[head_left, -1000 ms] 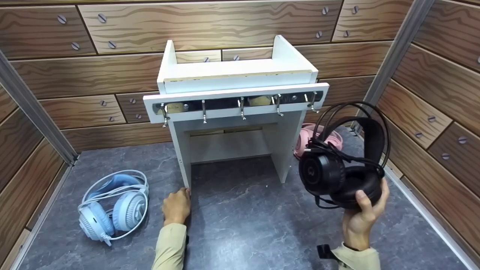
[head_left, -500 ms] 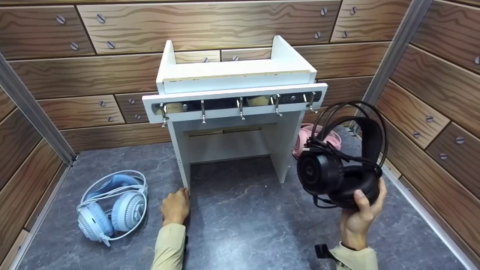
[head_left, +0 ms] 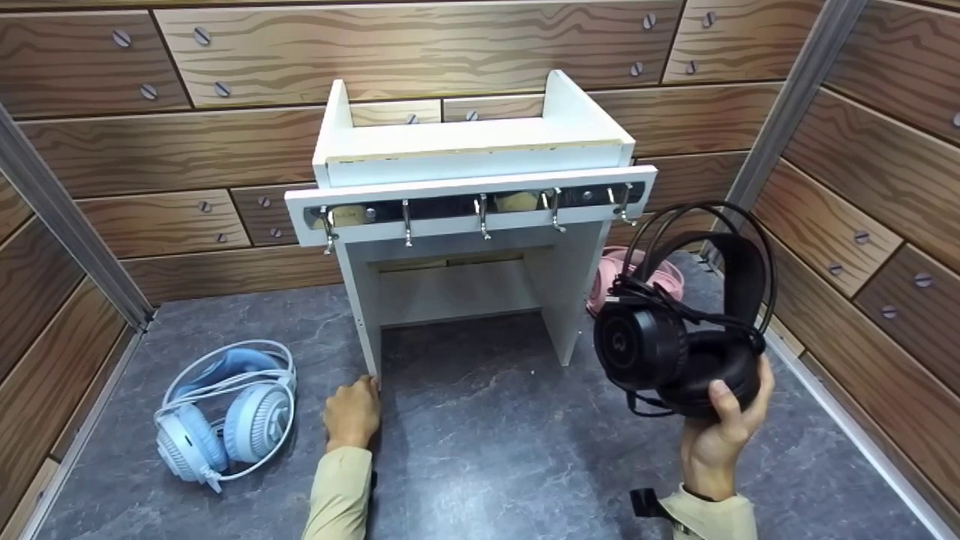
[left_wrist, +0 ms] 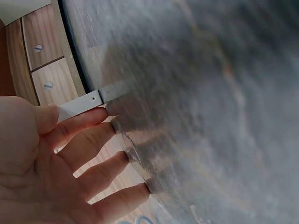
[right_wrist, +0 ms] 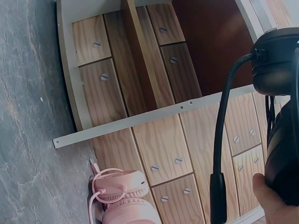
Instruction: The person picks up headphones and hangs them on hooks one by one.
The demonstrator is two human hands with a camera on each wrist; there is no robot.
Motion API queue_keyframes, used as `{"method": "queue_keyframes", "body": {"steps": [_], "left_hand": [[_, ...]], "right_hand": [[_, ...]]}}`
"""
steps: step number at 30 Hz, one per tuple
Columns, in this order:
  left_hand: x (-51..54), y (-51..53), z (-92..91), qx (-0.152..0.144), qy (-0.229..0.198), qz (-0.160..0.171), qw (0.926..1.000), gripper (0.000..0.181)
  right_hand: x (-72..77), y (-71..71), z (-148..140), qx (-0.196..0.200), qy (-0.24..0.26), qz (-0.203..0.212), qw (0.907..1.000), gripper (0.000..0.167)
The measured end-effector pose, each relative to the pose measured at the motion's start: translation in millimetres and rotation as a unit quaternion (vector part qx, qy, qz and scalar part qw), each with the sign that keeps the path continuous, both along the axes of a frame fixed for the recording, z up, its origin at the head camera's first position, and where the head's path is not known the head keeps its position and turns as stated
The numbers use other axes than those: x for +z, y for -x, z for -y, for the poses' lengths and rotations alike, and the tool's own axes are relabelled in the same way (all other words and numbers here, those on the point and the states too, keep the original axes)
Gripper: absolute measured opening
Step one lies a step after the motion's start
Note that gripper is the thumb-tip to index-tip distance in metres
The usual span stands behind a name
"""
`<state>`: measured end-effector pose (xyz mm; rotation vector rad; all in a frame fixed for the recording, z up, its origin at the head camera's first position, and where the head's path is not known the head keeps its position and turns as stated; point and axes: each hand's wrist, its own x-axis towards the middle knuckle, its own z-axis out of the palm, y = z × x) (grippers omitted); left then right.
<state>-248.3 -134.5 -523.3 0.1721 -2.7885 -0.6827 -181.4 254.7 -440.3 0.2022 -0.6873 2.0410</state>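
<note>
My right hand (head_left: 724,439) holds a black headset (head_left: 641,349) by one ear cup, up off the table and to the right of a white rack (head_left: 480,169). Its microphone boom (right_wrist: 219,154) hangs down in the right wrist view. At the front left foot of the rack, my left hand (head_left: 352,412) pinches the white side panel (left_wrist: 81,105) between thumb and index finger. The other fingertips touch the table, as the left wrist view shows. A row of metal hooks (head_left: 484,217) runs across the rack's front board, with nothing hanging on them.
A light blue headset (head_left: 225,412) lies on the table at the left. Behind the black one, a pink headset (head_left: 667,279) lies beside the rack's right side. Wood-patterned walls (head_left: 420,45) enclose the dark marbled table (head_left: 480,465) at the back and sides.
</note>
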Motion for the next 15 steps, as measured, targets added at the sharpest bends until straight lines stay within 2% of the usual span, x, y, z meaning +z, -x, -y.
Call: {"method": "queue_keyframes", "body": {"steps": [15], "left_hand": [[-1.5,0.1,-0.4,0.012,-0.007,0.003,0.9999,0.026]], "right_hand": [[0.1,-0.9,1.0,0.000,0.000,-0.002,1.0000,0.055]]}}
